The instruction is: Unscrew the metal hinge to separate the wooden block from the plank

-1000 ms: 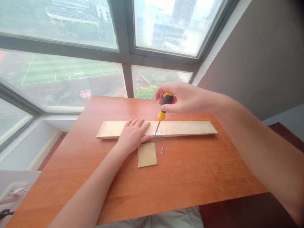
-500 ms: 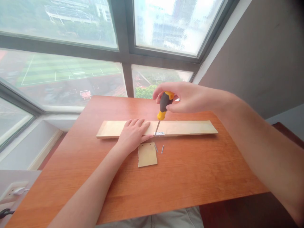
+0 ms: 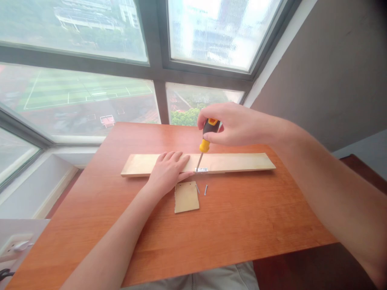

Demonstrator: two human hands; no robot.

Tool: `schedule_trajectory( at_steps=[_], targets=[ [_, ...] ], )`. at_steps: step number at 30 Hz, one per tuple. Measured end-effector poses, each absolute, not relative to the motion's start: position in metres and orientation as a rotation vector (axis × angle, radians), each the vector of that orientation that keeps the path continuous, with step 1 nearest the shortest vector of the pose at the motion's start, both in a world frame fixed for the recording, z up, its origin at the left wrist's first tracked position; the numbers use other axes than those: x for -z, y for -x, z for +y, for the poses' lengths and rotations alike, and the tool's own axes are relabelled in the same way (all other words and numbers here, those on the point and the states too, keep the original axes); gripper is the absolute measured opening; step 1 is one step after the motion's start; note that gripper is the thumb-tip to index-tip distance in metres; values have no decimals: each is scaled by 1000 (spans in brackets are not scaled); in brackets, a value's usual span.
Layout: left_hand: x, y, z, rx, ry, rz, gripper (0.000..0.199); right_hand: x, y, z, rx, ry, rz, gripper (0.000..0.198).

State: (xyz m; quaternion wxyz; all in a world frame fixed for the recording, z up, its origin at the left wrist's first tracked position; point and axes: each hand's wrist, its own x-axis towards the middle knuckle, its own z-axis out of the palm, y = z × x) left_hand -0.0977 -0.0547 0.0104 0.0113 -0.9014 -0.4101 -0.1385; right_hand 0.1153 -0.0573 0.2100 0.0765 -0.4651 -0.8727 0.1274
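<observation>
My right hand (image 3: 225, 123) grips a yellow and black screwdriver (image 3: 211, 128) by its handle, tilted slightly. Its tip meets the left end of a small metal plate (image 3: 202, 170) near the front edge of a long pale wooden board (image 3: 238, 162). Flat on the board, left of the plate, lies my left hand (image 3: 169, 167) with fingers stretched out and the thumb along the front edge. Whether a screw sits under the screwdriver tip is too small to tell. Two loose screws (image 3: 206, 190) rest on the table in front of the board.
A square piece of thin tan board (image 3: 186, 197) with small holes lies beside the screws. The wooden table (image 3: 242, 225) stands by large windows (image 3: 99, 96). A wall socket (image 3: 15, 246) with a plug is at lower left.
My right hand's fingers have shifted around the screwdriver handle, covering more of its top. The tip stays on the metal plate. My left hand keeps its place on the board.
</observation>
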Motion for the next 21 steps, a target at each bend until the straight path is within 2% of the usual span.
schedule_trajectory(
  at_steps=[3,5,6,11,13,15,16,19,21],
  targets=[
    [-10,98,-55,442,2811,-1275,50,-193,-107,-53,-133,1460,-2454,25],
    [-10,98,-55,451,2812,-1277,49,-184,-103,-50,-68,1354,-2408,16],
    [-11,98,-55,453,2813,-1279,48,-181,-102,-50,-98,1298,-2400,14],
    [-11,97,-56,447,2816,-1288,47,-185,-109,-47,-484,1156,-2357,46],
    [-11,98,-55,459,2819,-1293,47,-188,-110,-45,-483,1272,-2335,42],
    [-10,98,-55,463,2821,-1290,47,-190,-107,-44,-296,1508,-2314,18],
    [-10,98,-55,460,2820,-1287,47,-191,-104,-44,-168,1622,-2297,13],
    [-10,98,-55,443,2821,-1280,49,-196,-96,-44,22,1789,-2316,31],
    [-11,98,-55,438,2824,-1284,49,-201,-96,-45,-75,1715,-2404,24]
  ],
)
